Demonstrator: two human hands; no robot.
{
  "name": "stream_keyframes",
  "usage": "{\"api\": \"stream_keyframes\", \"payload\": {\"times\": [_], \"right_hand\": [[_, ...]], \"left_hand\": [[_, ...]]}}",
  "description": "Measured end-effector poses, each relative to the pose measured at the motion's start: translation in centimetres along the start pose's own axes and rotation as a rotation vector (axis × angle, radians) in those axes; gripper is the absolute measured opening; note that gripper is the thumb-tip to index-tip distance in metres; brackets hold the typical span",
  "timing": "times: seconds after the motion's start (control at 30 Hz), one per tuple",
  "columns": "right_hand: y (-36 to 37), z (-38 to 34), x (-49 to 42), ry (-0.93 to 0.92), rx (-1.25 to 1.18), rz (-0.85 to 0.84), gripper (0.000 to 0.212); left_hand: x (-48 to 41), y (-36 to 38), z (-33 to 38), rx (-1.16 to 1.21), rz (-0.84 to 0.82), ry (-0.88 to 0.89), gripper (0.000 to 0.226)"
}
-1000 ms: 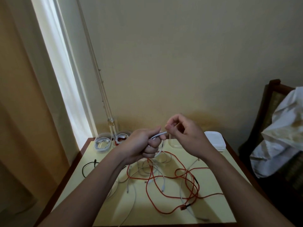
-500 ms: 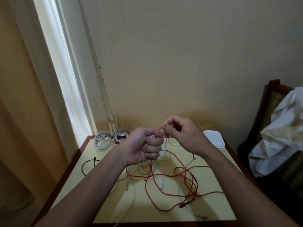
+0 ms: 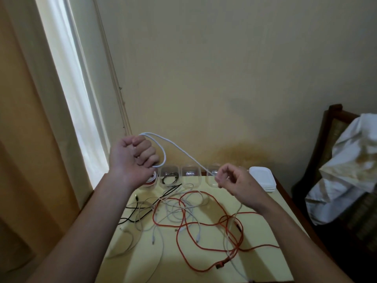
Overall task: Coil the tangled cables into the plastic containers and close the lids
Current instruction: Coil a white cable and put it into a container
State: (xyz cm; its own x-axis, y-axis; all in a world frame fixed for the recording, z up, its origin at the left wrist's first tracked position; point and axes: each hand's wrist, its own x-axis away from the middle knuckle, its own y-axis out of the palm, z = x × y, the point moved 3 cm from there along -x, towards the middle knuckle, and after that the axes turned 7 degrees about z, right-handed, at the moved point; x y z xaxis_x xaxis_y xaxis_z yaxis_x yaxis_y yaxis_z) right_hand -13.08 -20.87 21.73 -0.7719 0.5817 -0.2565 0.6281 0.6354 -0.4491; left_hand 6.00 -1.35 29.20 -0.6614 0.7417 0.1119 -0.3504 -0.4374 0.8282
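My left hand (image 3: pixel 133 155) is raised in a fist above the table's back left, gripping a white cable (image 3: pixel 179 149) that loops out of the fist. The cable runs down and right to my right hand (image 3: pixel 234 180), which pinches it between thumb and fingers; from there it drops into the pile. On the yellow table (image 3: pixel 265 260) lies a tangle of orange cable (image 3: pixel 206 221), white cables (image 3: pixel 177 209) and a black cable (image 3: pixel 134 209). Along the back edge stands a row of clear plastic containers (image 3: pixel 190 174); one holds a black coil (image 3: pixel 169 178), another a red and white coil, partly hidden by my left wrist.
A stack of white lids (image 3: pixel 263 178) sits at the back right corner of the table. To the right stands a dark wooden chair (image 3: pixel 330 139) draped with white cloth (image 3: pixel 350 166). A curtain and window strip border the left side. The wall rises right behind the containers.
My hands were close together at the middle; now the left fist has risen to the left and the right hand has slid away to the right, drawing the white cable taut between them.
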Motion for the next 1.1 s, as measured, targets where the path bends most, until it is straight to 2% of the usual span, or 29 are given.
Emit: {"api": "stream_keyframes", "payload": {"times": [0.1, 0.23, 0.33, 0.4, 0.47, 0.53, 0.57, 0.67, 0.73, 0.8, 0.97, 1.1], "right_hand": [[0.7, -1.2, 0.4, -0.085, 0.251, -0.032, 0.016], [1.8, -3.3, 1.0, -0.136, 0.44, -0.295, 0.018], [2.5, -5.2, 1.5, -0.186, 0.388, -0.401, 0.017], [2.6, -6.6, 1.7, -0.222, 0.29, -0.418, 0.018], [2.2, -7.6, 1.5, -0.235, 0.191, -0.366, 0.02], [1.8, -8.0, 1.0, -0.238, 0.132, -0.269, 0.021], [1.6, -8.2, 0.8, -0.252, 0.117, -0.216, 0.021], [1.8, -8.3, 0.1, -0.292, 0.051, -0.038, 0.018], [2.3, -8.0, -0.1, -0.278, 0.005, 0.076, 0.019], [3.0, -7.7, -0.1, -0.276, 0.021, 0.15, 0.02], [3.9, -7.2, -0.1, -0.212, 0.04, 0.081, 0.044], [3.9, -7.4, -0.3, -0.269, 0.089, 0.154, 0.046]], "left_hand": [[-0.8, 0.0, -1.4, -0.131, 0.072, 0.044, 0.019], [-1.4, 0.3, -3.6, -0.376, 0.115, 0.081, 0.025], [-1.4, 0.0, -5.3, -0.531, 0.088, 0.104, 0.025], [-0.8, -0.1, -6.1, -0.761, 0.044, 0.151, 0.025], [0.3, 0.1, -6.9, -1.051, -0.052, 0.157, 0.027], [1.3, 0.1, -7.8, -1.192, -0.16, 0.09, 0.031], [1.7, 0.0, -8.2, -1.137, -0.189, 0.008, 0.031], [2.2, 0.1, -8.8, -0.726, -0.177, -0.293, 0.027], [2.2, 0.1, -8.9, -0.515, -0.162, -0.391, 0.026], [2.2, 0.2, -8.8, -0.416, -0.183, -0.449, 0.03], [2.5, 0.1, -8.7, -0.411, -0.229, -0.46, 0.041], [2.5, 0.2, -9.0, -0.542, -0.155, -0.352, 0.048]]}}
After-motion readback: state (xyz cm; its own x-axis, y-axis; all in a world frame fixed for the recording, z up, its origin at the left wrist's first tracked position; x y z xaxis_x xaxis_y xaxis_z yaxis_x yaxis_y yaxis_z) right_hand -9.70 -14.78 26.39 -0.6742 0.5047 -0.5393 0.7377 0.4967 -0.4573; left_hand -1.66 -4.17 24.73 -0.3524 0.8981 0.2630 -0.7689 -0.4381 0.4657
